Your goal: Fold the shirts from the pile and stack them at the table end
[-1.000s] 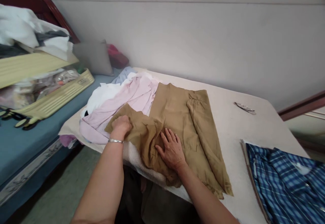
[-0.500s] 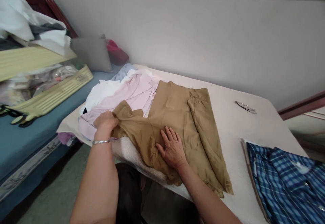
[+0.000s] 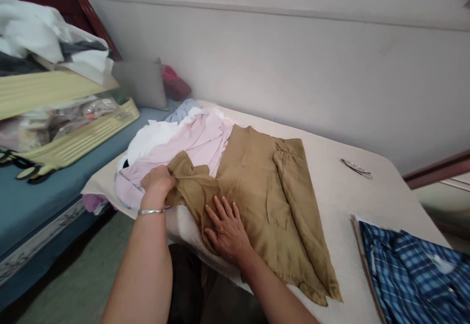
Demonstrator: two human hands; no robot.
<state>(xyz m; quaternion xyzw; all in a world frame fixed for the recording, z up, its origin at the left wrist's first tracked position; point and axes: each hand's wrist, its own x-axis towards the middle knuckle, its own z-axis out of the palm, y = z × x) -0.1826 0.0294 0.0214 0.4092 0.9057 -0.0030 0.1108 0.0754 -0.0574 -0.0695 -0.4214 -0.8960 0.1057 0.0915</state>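
Note:
A thin olive-brown blouse point(image 3: 253, 177) lies spread on the table point(image 3: 326, 196), with one sleeve folded along its right side. My left hand point(image 3: 158, 184), with a silver bangle at the wrist, is closed on the other sleeve near its cuff, over the left part of the table. Flat on the blouse's near left part rests my right hand point(image 3: 228, 231), fingers stretched and slightly spread. Under and beyond the held sleeve are a pale pink garment point(image 3: 205, 128) and a white one point(image 3: 154, 138).
Folded blue plaid clothing point(image 3: 411, 260) sits at the table's right front. Eyeglasses point(image 3: 356, 168) lie farther back. At left is a blue bed point(image 3: 73, 187) with yellow open containers point(image 3: 91, 138), a grey cushion point(image 3: 141, 84) and white bags. A wall runs behind.
My right hand has slid left across the blouse, toward the held sleeve. My left hand keeps its hold. The head view has tilted up slightly.

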